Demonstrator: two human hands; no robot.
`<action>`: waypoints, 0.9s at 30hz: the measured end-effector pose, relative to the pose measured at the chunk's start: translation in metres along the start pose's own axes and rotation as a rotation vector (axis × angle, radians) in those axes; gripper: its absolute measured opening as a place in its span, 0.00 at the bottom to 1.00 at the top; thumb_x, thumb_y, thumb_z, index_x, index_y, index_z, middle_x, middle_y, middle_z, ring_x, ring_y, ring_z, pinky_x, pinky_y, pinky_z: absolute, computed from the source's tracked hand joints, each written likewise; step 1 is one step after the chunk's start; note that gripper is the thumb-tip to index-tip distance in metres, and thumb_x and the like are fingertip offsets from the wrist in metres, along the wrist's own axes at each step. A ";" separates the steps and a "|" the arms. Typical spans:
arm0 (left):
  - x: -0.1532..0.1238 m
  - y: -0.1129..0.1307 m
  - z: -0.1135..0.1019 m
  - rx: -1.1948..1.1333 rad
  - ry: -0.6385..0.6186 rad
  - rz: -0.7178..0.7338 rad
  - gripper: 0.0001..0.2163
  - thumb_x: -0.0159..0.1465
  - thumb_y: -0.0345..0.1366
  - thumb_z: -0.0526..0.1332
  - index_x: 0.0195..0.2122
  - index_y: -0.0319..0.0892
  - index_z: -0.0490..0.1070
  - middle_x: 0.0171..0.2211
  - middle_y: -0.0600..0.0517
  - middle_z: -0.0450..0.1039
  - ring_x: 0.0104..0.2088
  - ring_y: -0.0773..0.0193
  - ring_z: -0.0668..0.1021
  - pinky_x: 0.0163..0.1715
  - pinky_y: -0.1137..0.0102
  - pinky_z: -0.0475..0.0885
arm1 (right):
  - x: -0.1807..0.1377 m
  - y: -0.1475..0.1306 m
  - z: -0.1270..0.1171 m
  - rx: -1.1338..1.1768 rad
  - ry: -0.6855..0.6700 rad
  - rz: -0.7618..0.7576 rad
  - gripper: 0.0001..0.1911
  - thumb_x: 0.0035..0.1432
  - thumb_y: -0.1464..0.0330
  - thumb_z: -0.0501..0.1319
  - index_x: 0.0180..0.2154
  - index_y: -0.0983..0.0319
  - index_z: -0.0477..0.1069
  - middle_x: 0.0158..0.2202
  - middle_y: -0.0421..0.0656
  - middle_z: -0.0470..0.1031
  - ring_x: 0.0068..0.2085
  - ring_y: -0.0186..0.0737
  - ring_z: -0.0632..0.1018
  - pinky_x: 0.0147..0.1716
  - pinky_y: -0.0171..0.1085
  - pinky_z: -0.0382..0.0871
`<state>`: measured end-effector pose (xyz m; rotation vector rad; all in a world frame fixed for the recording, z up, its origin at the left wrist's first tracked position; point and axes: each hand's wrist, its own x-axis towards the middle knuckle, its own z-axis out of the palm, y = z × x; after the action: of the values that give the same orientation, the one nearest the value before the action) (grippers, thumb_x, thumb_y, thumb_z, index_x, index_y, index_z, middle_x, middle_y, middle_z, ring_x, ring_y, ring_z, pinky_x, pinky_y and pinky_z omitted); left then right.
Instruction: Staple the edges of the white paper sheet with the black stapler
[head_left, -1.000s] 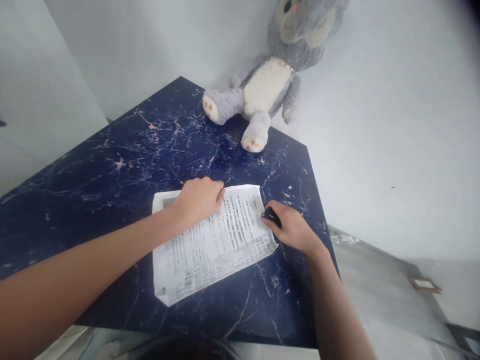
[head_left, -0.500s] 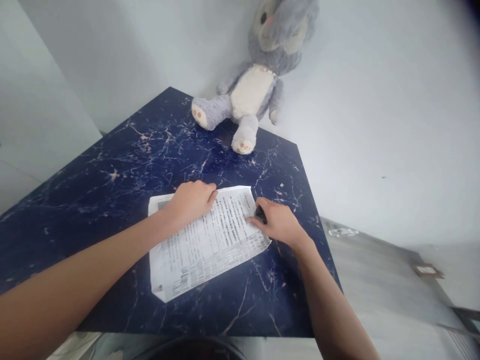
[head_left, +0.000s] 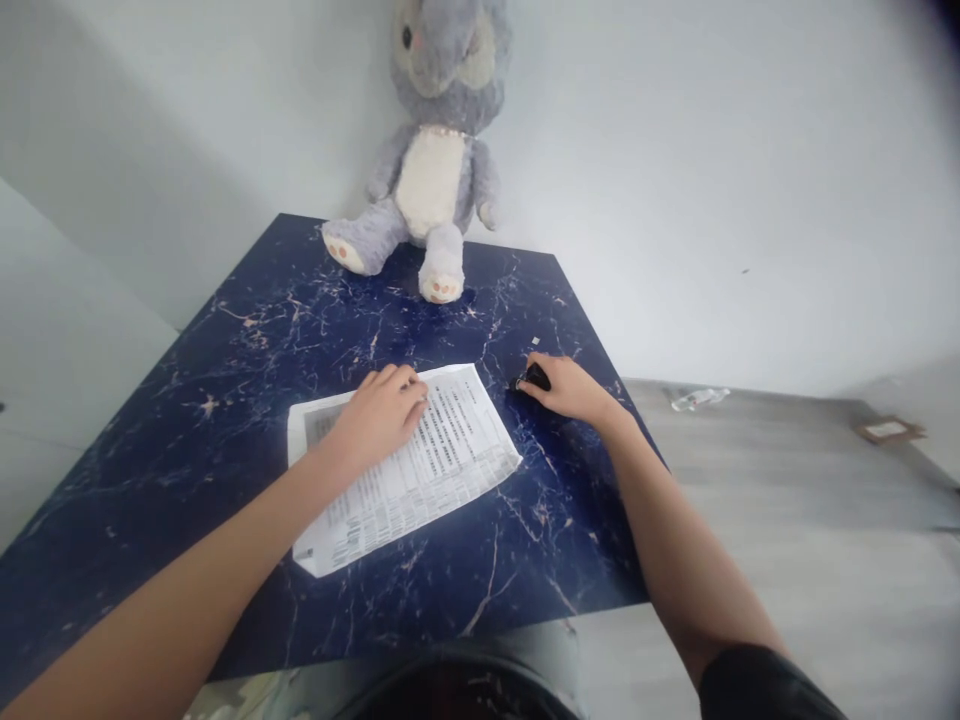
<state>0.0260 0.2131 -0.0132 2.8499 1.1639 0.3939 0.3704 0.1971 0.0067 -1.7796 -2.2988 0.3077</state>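
A printed white sheet of paper (head_left: 442,480) lies on the blue marble-patterned table (head_left: 480,620), its lower left corner creased. My left hand (head_left: 381,415) rests palm down over the sheet's upper part, fingers laid out on it; a small dark spot shows by the fingers, too small to make out. To the right of the sheet, my right hand (head_left: 574,388) is closed round a small black object (head_left: 538,377), held low at the tabletop. The fingers cover most of that object, so its kind is unclear.
A grey and cream plush toy (head_left: 431,180) sits at the table's back edge against the wall. A tiny white scrap (head_left: 535,341) lies beyond my right hand. On the floor to the right are a clear plastic wrapper (head_left: 700,399) and a flat brown piece (head_left: 890,430).
My right hand has moved off the sheet's right edge onto the bare tabletop, carrying the black object. My left hand stays on the paper. The camera view has turned slightly right.
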 end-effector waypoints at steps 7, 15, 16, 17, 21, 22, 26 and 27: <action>-0.004 0.011 0.007 -0.134 -0.104 0.137 0.21 0.75 0.46 0.55 0.65 0.45 0.69 0.64 0.44 0.69 0.63 0.47 0.69 0.63 0.51 0.64 | 0.000 -0.001 0.002 -0.019 0.004 0.009 0.10 0.64 0.60 0.61 0.39 0.60 0.69 0.32 0.45 0.77 0.32 0.44 0.75 0.32 0.40 0.60; -0.003 0.008 0.006 -0.113 -0.124 0.135 0.19 0.75 0.46 0.56 0.63 0.46 0.70 0.64 0.44 0.69 0.63 0.48 0.70 0.63 0.51 0.64 | 0.000 -0.001 0.001 -0.050 -0.002 0.036 0.12 0.64 0.59 0.61 0.44 0.60 0.71 0.32 0.46 0.78 0.33 0.45 0.76 0.33 0.41 0.61; -0.003 0.008 0.006 -0.114 -0.125 0.134 0.19 0.75 0.46 0.56 0.63 0.45 0.71 0.64 0.44 0.69 0.63 0.48 0.70 0.63 0.51 0.64 | 0.000 -0.001 0.002 -0.050 -0.003 0.036 0.12 0.64 0.59 0.61 0.44 0.60 0.71 0.33 0.46 0.78 0.34 0.45 0.76 0.33 0.41 0.61; -0.003 0.008 0.006 -0.117 -0.125 0.134 0.19 0.75 0.46 0.56 0.63 0.45 0.70 0.64 0.44 0.69 0.63 0.48 0.70 0.63 0.51 0.64 | 0.000 -0.001 0.002 -0.048 -0.005 0.034 0.12 0.64 0.59 0.61 0.43 0.60 0.71 0.33 0.46 0.78 0.34 0.45 0.76 0.34 0.41 0.61; -0.003 0.007 0.006 -0.120 -0.129 0.132 0.19 0.75 0.46 0.56 0.63 0.46 0.71 0.64 0.45 0.68 0.63 0.48 0.69 0.64 0.52 0.64 | -0.001 0.000 0.001 -0.046 -0.005 0.027 0.12 0.64 0.60 0.61 0.43 0.60 0.71 0.32 0.46 0.78 0.33 0.44 0.76 0.33 0.41 0.61; -0.003 0.007 0.005 -0.117 -0.130 0.131 0.19 0.75 0.46 0.55 0.63 0.46 0.70 0.64 0.45 0.68 0.63 0.48 0.69 0.64 0.52 0.64 | -0.001 0.000 0.001 -0.049 -0.005 0.028 0.12 0.64 0.59 0.61 0.44 0.60 0.71 0.32 0.46 0.78 0.33 0.44 0.75 0.33 0.41 0.61; -0.003 0.008 0.004 -0.112 -0.145 0.128 0.20 0.76 0.46 0.54 0.63 0.46 0.70 0.65 0.45 0.68 0.63 0.48 0.69 0.64 0.52 0.63 | 0.000 0.000 0.002 -0.043 -0.003 0.031 0.12 0.64 0.59 0.61 0.44 0.60 0.71 0.33 0.46 0.78 0.33 0.45 0.75 0.33 0.41 0.61; -0.003 0.008 0.004 -0.113 -0.150 0.126 0.19 0.76 0.46 0.54 0.63 0.46 0.70 0.65 0.45 0.68 0.64 0.48 0.69 0.64 0.52 0.63 | 0.000 0.000 0.002 -0.038 -0.001 0.030 0.12 0.64 0.59 0.61 0.44 0.60 0.71 0.33 0.47 0.78 0.33 0.45 0.75 0.33 0.42 0.61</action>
<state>0.0302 0.2058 -0.0165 2.8072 0.9099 0.2373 0.3700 0.1967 0.0048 -1.8341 -2.2950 0.2714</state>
